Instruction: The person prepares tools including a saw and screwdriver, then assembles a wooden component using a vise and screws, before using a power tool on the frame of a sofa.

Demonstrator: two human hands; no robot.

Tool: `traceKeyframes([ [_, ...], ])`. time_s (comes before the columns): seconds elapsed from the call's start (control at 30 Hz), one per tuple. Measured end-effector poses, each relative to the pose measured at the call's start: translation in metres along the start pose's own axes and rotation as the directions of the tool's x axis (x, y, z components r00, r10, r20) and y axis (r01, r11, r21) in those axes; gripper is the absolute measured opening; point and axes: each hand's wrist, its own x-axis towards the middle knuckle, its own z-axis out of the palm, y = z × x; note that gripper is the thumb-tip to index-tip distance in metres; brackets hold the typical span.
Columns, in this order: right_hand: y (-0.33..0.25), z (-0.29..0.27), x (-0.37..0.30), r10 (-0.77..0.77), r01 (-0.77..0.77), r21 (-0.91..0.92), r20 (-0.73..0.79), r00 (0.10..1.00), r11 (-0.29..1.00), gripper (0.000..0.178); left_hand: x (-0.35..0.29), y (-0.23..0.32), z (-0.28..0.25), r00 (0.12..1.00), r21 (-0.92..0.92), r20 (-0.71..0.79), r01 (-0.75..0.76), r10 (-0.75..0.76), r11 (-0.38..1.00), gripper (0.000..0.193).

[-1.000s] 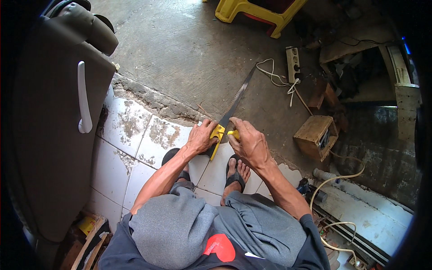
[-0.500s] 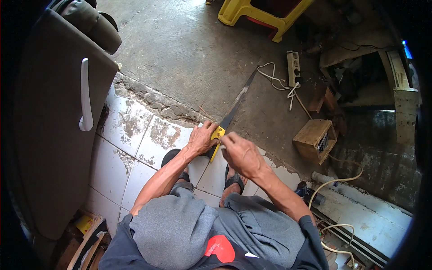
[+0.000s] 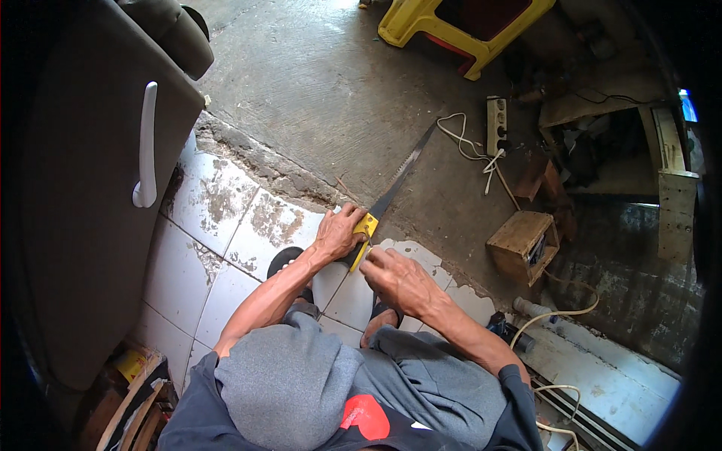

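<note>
Over concrete floor (image 3: 301,98) and white tiles (image 3: 199,289), grips a handsaw (image 3: 394,188) by its yellow handle (image 3: 368,225) in a closed left hand (image 3: 337,231); curls the right hand (image 3: 398,278) close beside — cannot tell around what. Could snag the white cord (image 3: 496,157) near the tip by swinging wide, or cut skin by slipping — cannot read any lettering.

Your concrete floor (image 3: 301,90) carries a power strip (image 3: 497,122); a yellow stool (image 3: 485,49) stands beyond the strip, a wooden box (image 3: 517,234) on your side of it.
</note>
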Motion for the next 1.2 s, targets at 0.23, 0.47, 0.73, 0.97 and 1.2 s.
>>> traceKeyframes([
  [0.23, 0.026, -0.036, 0.012, 0.551, -0.562, -0.019, -0.176, 0.816, 0.827, 0.037, 0.005, 0.007, -0.002, 0.999, 0.006, 0.031, 0.012, -0.012, 1.0, 0.057],
  [0.47, 0.035, -0.03, 0.006, 0.222, -0.228, -0.197, -0.051, 0.974, 0.954, 0.024, 0.004, 0.008, 0.003, 0.994, 0.06, 0.033, 0.1, -0.102, 0.993, 0.057],
  [0.73, 0.04, -0.065, 0.046, 0.656, -0.692, -0.012, 0.333, 0.678, 0.721, 0.04, 0.0, 0.003, 0.01, 0.998, 0.036, -0.026, 0.055, -0.054, 0.998, 0.058],
  [0.97, 0.026, -0.04, 0.064, 0.284, -0.097, -0.468, 0.35, 0.893, 0.879, 0.018, -0.002, -0.003, 0.016, 0.995, 0.03, -0.094, 0.02, -0.017, 0.999, 0.056],
  [1.2, 0.029, -0.065, 0.071, 0.563, -0.404, -0.419, 0.393, 0.727, 0.813, 0.02, -0.001, 0.001, 0.012, 0.998, -0.035, -0.065, 0.022, -0.024, 0.999, 0.06],
])
